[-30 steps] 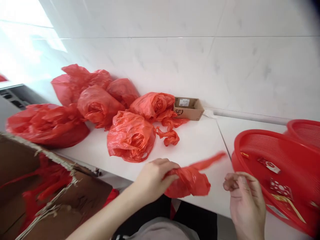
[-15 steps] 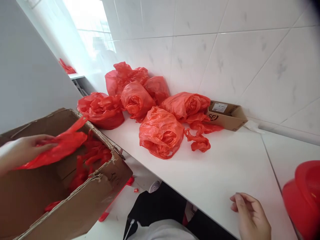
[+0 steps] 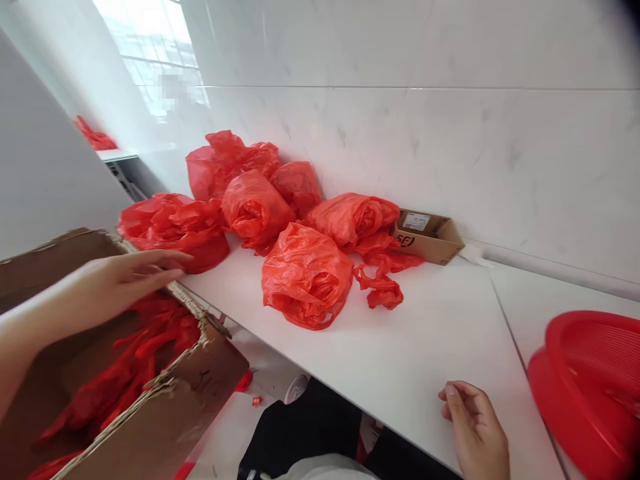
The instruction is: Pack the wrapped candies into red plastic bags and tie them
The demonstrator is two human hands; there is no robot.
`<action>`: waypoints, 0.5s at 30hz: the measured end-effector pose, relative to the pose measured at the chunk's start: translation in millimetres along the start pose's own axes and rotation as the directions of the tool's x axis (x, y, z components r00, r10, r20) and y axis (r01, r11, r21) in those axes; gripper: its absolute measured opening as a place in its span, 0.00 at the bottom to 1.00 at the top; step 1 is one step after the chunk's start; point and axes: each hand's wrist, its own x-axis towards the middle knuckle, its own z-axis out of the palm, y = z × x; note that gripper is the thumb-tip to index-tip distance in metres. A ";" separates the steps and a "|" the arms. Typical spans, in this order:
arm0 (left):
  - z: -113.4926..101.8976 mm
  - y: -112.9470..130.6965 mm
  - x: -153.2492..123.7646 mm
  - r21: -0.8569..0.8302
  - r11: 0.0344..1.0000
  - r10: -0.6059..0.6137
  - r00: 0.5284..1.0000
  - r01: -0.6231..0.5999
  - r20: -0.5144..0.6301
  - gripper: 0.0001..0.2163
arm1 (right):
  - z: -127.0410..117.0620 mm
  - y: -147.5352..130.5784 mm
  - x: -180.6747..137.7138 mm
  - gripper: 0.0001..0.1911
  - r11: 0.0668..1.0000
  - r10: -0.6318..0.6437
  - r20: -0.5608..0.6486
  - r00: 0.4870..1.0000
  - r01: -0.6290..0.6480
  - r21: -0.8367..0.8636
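Note:
Over the cardboard box, my left hand is open, with fingers stretched to the right and nothing in them. Beneath it, crumpled red plastic bags lie inside the box. My right hand rests above the white table near its front edge. Its fingers are curled against the thumb, and I see nothing in them. Between the hands, a bundled red plastic bag sits on the table. A twisted strip of red plastic lies to its right.
More red bag bundles are heaped along the tiled wall. A small cardboard box stands at the back, beside a bundle. Red plastic baskets are at the right edge. The white table ends along a slanting front edge.
My left hand has let go of a red plastic bag, which has dropped among the others in the box. The view has turned slightly right; my right hand keeps its curled pose.

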 end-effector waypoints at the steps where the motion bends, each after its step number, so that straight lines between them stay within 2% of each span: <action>1: 12.7 29.0 -0.5 -0.054 0.988 0.153 0.975 -0.146 0.161 0.27 | 0.7 0.8 -0.2 0.28 1.000 -0.007 0.000 1.000 0.007 0.012; 3: 43.6 88.3 -4.9 -0.142 0.921 0.389 0.867 -0.362 0.312 0.23 | 2.2 2.0 -0.7 0.27 0.999 -0.020 0.003 1.000 0.020 0.027; 5: 81.1 144.8 -11.4 -0.165 0.810 0.577 0.711 -0.563 0.401 0.16 | 4.0 2.6 -1.3 0.24 0.998 -0.049 0.011 0.999 0.049 0.045; 7: 123.6 193.4 -16.9 -0.201 0.678 0.720 0.585 -0.706 0.373 0.13 | 5.9 2.3 -1.9 0.22 0.995 -0.083 0.018 0.996 0.082 0.060; 8: 145.7 213.8 -18.4 -0.225 0.640 0.753 0.541 -0.735 0.375 0.13 | 6.8 1.9 -2.3 0.21 0.993 -0.100 0.018 0.995 0.099 0.067; 10: 187.6 246.0 -17.8 -0.237 0.630 0.759 0.522 -0.739 0.390 0.12 | 8.0 0.6 -3.4 0.20 0.989 -0.124 0.007 0.992 0.124 0.081; 12: 221.2 267.9 -12.3 -0.232 0.656 0.735 0.536 -0.718 0.416 0.11 | 8.4 -0.7 -4.8 0.19 0.986 -0.137 -0.005 0.991 0.137 0.095; 15: 246.6 285.0 -1.1 -0.251 0.724 0.675 0.586 -0.642 0.448 0.10 | 7.6 -3.7 -6.8 0.17 0.982 -0.149 0.011 0.989 0.147 0.115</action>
